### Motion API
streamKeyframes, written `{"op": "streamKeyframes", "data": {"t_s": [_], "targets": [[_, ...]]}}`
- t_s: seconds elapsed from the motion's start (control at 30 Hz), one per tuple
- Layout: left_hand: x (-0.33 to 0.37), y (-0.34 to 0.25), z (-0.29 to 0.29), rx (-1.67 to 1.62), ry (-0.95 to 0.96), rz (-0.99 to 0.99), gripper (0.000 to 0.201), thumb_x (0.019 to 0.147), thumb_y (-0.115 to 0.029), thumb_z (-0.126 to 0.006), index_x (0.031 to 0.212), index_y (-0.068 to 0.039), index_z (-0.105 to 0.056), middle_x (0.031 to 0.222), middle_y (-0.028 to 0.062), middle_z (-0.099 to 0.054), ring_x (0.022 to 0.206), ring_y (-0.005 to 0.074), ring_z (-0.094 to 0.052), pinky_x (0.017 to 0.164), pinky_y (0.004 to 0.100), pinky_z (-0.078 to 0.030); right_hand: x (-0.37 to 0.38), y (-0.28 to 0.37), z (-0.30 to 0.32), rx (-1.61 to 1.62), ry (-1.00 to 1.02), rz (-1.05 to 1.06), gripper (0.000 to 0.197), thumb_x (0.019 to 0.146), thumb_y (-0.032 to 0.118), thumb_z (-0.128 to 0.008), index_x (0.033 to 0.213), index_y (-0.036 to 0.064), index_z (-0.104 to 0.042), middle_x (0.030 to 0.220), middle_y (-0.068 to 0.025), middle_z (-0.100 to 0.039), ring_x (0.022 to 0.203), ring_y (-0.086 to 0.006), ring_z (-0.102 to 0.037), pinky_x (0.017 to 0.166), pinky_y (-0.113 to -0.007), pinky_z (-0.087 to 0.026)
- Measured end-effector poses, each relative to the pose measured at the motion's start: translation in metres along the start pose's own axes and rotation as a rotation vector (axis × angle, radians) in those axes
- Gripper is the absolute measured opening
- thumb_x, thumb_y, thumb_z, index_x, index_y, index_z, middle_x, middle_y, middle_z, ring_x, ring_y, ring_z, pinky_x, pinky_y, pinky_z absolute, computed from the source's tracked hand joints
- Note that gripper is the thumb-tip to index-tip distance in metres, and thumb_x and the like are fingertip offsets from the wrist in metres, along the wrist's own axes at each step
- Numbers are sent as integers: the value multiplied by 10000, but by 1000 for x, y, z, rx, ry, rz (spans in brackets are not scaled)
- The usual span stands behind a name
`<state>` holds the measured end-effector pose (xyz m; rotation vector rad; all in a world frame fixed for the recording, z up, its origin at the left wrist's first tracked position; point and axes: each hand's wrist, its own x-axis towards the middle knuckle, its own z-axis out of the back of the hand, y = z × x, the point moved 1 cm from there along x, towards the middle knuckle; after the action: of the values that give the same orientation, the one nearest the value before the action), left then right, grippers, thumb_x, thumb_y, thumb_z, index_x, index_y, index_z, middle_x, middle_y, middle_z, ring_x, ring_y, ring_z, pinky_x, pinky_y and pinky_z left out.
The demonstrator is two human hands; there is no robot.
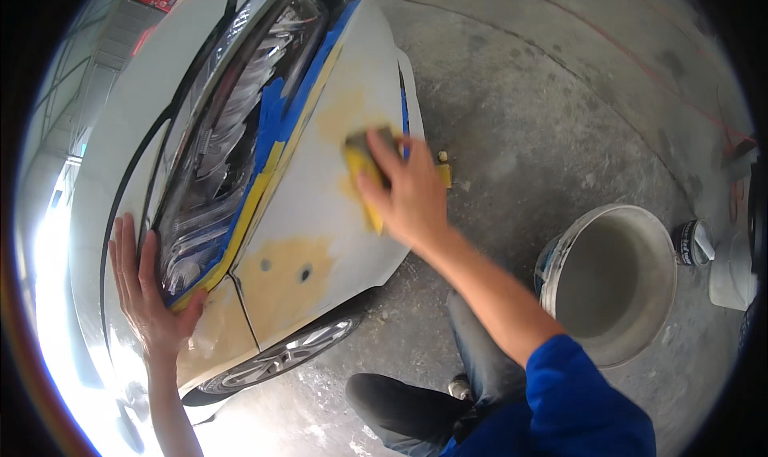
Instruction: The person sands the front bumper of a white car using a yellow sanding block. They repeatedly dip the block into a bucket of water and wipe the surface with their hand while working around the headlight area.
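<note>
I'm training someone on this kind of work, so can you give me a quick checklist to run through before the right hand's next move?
1. Yellow block held in the right hand: ok.
2. Left hand supported on the bodywork: ok, beside the headlight.
3. Blue tape along the headlight's panel side: ok.
4. Panel even in colour: not ok, tan patches show.
5. Bucket upright on the floor: ok.
6. Block wet: cannot tell.

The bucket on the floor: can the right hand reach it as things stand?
Probably yes: no obstacle shows between the right hand and the bucket, though the hand holds a yellow block.
</note>
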<state>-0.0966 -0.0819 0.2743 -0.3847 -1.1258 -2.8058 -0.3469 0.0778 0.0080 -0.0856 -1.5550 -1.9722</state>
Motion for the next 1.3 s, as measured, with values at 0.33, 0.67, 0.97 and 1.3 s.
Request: {"op": "streamKeyframes", "data": {"t_s": [0.33,0.67,0.97,1.3], "targets": [[0,-2,2,8,18,0,808,911,-569,-636,1547,-108,-450,1631,204,-391,1518,425,-354,1247,610,-261,-1,-32,2,-17,61,-70,620,956,534,-581,1462,177,-617,1304,-183,-553,1121,-347,-644,919,-427,-538],[-2,0,-1,-16,-9,1,806,896,-555,-655,1536,-101,-470,1625,215,-400,1513,437,-359,1235,611,-283,-4,-44,2,46,112,-172,641,934,539,-629,1472,191,-609,1273,-175,-537,1059,-333,-654,938,-424,-531],[1,0,-5,24,-10,-21,814,920,-589,-614,1538,-83,-458,1622,216,-404,1514,436,-358,1233,620,-278,31,-57,-1,-13,97,-225,643,953,547,-593,1486,187,-591,1242,-201,-536,1085,-369,-646,941,-432,-530],[11,-2,-7,1,-35,-47,816,920,-598,-616,1543,-98,-451,1624,217,-398,1508,457,-357,1232,613,-283,60,-80,0,-14,68,-277,651,920,540,-627,1468,188,-614,1247,-181,-551,1095,-340,-623,958,-424,-524]]}}
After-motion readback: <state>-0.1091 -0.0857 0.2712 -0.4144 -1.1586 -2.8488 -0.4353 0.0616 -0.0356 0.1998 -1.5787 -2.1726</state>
